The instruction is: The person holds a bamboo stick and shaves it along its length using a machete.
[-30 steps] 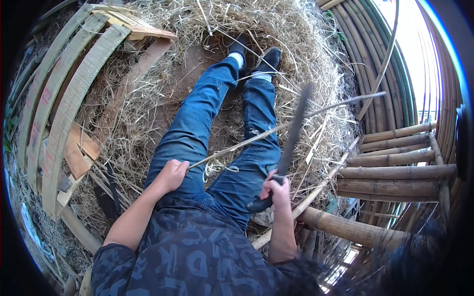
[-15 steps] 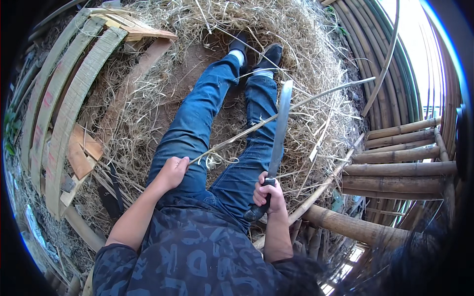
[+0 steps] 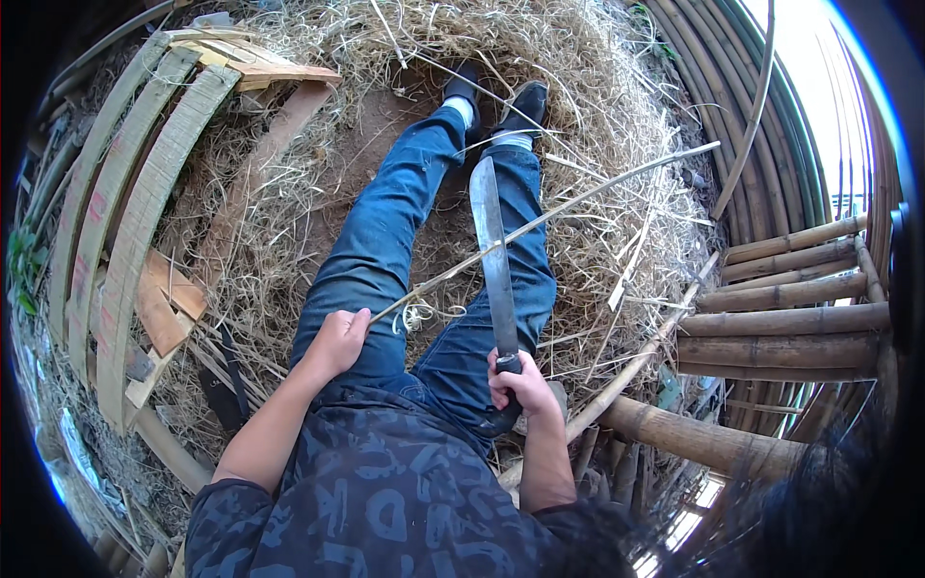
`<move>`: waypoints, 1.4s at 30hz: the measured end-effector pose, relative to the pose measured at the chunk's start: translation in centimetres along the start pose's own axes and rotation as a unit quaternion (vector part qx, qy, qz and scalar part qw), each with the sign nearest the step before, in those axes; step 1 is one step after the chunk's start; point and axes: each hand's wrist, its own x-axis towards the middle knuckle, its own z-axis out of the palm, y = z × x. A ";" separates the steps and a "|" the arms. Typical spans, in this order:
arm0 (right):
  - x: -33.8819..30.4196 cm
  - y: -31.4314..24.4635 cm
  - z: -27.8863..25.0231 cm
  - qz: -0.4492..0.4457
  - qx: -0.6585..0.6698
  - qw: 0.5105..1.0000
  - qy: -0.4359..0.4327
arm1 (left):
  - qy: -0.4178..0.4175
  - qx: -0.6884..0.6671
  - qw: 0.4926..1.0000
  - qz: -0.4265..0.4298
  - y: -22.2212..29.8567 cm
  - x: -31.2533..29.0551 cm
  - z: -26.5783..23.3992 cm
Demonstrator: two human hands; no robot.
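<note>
My left hand (image 3: pixel 339 342) rests by my left thigh, closed around the near end of a long thin wooden or bamboo strip (image 3: pixel 617 183). The strip slants away over my legs to the far right. Pale curled shavings (image 3: pixel 416 314) hang close to its held end. In my right hand (image 3: pixel 525 385) is the black handle of a machete (image 3: pixel 499 301), gripped near my lap. Its broad blade points away from me, tip up between my shins, and crosses the strip. Whether the edge touches the strip I cannot tell.
Straw-like shavings (image 3: pixel 617 87) cover the ground around my outstretched legs (image 3: pixel 361 250). On the left lies a slatted wooden pallet (image 3: pixel 159 202). A bamboo frame (image 3: pixel 785 323) stands to the right, with a thick bamboo pole (image 3: pixel 694 438) near my right elbow.
My right hand has swung the machete's blade leftward, so it now crosses the strip closer to my left hand. The left hand keeps its hold with little movement.
</note>
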 end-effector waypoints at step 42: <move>1.1 1.1 -4.3 -0.046 0.056 0.994 0.081 | 0.122 0.360 0.908 0.176 10.6 -1.6 1.6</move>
